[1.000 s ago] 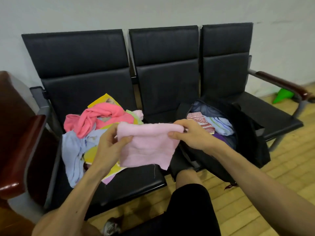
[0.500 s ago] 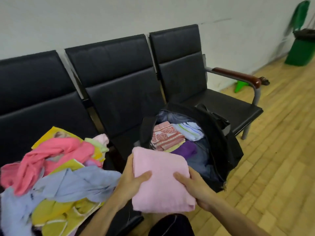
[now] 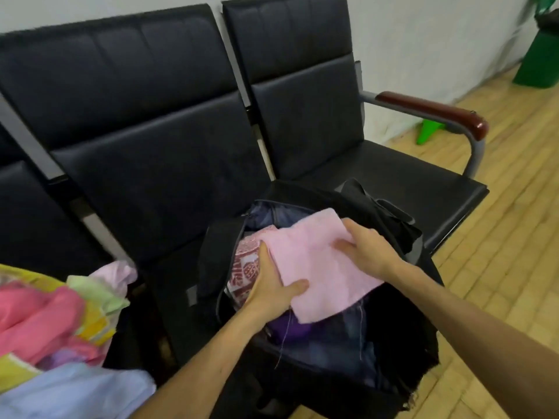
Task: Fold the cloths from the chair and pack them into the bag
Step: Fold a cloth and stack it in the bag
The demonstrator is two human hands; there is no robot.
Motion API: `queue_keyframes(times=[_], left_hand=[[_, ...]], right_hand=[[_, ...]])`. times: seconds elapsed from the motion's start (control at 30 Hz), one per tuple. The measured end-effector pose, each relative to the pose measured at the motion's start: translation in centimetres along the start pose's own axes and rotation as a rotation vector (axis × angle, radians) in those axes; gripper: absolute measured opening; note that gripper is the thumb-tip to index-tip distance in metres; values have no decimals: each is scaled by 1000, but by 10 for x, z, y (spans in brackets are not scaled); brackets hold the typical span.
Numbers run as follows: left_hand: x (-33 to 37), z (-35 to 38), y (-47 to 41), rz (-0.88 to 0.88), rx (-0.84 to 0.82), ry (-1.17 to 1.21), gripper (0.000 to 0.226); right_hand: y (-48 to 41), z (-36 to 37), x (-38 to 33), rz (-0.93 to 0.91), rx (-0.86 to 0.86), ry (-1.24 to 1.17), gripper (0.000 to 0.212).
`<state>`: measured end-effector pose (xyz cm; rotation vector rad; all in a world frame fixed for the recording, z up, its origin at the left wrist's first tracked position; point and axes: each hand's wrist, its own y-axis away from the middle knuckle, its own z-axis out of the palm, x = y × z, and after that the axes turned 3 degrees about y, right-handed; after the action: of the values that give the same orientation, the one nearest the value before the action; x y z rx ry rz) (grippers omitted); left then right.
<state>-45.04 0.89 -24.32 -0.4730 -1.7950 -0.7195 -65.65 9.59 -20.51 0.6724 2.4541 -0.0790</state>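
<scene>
A folded light pink cloth [image 3: 314,267] lies over the mouth of the open black bag [image 3: 402,337], which rests on the middle seat. My left hand [image 3: 272,285] grips the cloth's left edge, thumb on top and fingers underneath. On the cloth's right side my right hand [image 3: 366,249] holds it, fingers curled over the top. Below the pink cloth, inside the bag, show a red patterned cloth [image 3: 246,267] and a purple cloth [image 3: 290,328]. A heap of unfolded cloths [image 3: 60,322] in pink, yellow, green and light blue sits on the left seat.
The black three-seat bench [image 3: 157,146] stands against a white wall. Its right seat [image 3: 408,173] holds only part of the bag and ends in a brown armrest [image 3: 432,111]. A green bin [image 3: 541,52] and a small green object [image 3: 429,131] sit on the wooden floor.
Both hands carried the folded pink cloth from in front of the seat to the right and forward, onto the open bag. The view swung right, pushing the heap to the left edge.
</scene>
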Motion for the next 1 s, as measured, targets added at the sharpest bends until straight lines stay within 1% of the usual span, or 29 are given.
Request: queue_keyframes(times=[0.07,0.13,0.17,0.27,0.4,0.5,0.6,0.67,0.73,0.8,0.87,0.93,1.0], left_hand=[[2,16,-44,-21,4,33,118],[3,27,-83,-66,-2,25,111],[0,31,-97,-80,-4,-3,111],[-12,37,-118,-48,-39,-85,122],[-31,39,-131,-126,-65,-94,125],[-34,36,-133,-156,-74,-70,124],[-27,31,-124,-185,-76,-48,120],[-19,26,-113,-207,-49,-30,109],[-6,15,-96,-171,-22,-48,84],[9,-4,-73,-107,-5,-70,66],[23,-34,-40,0,27,-50,54],[34,-71,2,102,97,-84,41],[37,-113,58,194,215,-108,26]], right_hand=[[-38,-5,5,-17,26,78,30],[-72,-1,14,-37,58,174,30],[-84,3,18,-43,64,225,31],[-115,18,34,-48,60,363,34],[-126,34,43,-31,49,533,39],[-124,35,44,3,76,510,42],[-115,30,37,28,61,448,39],[-102,26,28,22,80,449,39],[-86,22,11,-10,128,455,41],[-68,20,-13,-48,150,420,41],[-45,22,-48,-90,154,316,38],[-15,29,-88,-148,182,159,35],[27,46,-134,-231,179,-23,33]])
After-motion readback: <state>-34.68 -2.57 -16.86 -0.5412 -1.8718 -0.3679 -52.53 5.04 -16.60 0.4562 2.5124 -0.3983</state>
